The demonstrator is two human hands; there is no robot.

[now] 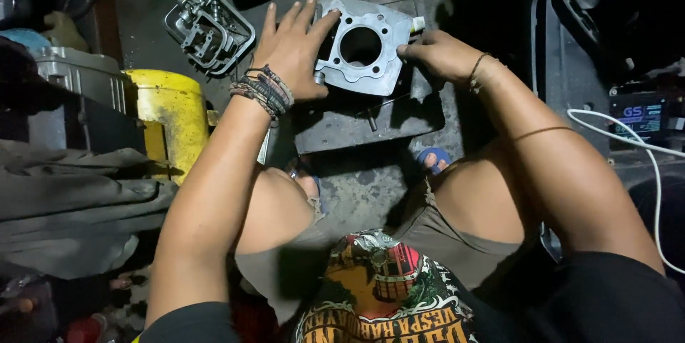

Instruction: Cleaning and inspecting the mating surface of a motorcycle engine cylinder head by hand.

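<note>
Both hands are working on the grey metal engine cylinder block [364, 47], which is lying on a dark flat slab [357, 125] on the workshop floor, straight ahead of the squatting person's knees. The left hand [292, 50] is spreading flat against the block's left edge, fingers extended over the top face, bracing rather than clenching; the right hand [439, 54] is pinching at the right side with the fingertips closing on the rim, though what exactly they are pinching is too dark to tell. This is looking like a positioning or steadying step, the block being held square on the slab. The next move is calling for a firm brace from the left so the block is not sliding while the right does the fine work. The round bore is facing straight up at the camera, and the top face's longer side is running roughly left to right, tilting slightly down to the right. A cylinder head [210, 29] is lying just beyond the left hand, and a yellow container [171, 111] is sitting near the left forearm
</note>
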